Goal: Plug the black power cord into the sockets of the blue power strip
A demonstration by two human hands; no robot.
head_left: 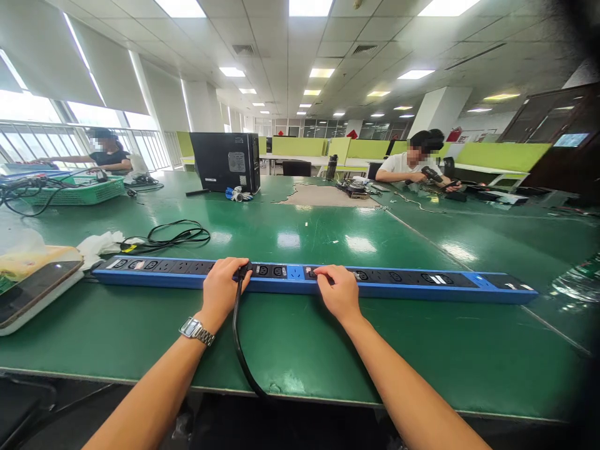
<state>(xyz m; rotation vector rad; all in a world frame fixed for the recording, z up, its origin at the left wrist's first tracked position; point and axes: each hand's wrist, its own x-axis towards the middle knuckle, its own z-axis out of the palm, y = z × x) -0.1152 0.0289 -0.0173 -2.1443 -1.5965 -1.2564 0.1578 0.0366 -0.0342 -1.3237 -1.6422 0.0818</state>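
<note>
A long blue power strip with black sockets lies crosswise on the table in front of me. My left hand, a metal watch on its wrist, is closed around a black power plug at a socket left of the strip's middle. How deep the plug sits is hidden by my fingers. From it a thick black cable runs down over the table's front edge. Right of the middle, my right hand grips the strip, thumb and fingers bent over its near side and top.
A phone and crumpled white plastic lie at left, near a coiled black cable. Behind stand a green basket of cables and a black computer case. A clear bottle lies far right. Two people sit across the green table.
</note>
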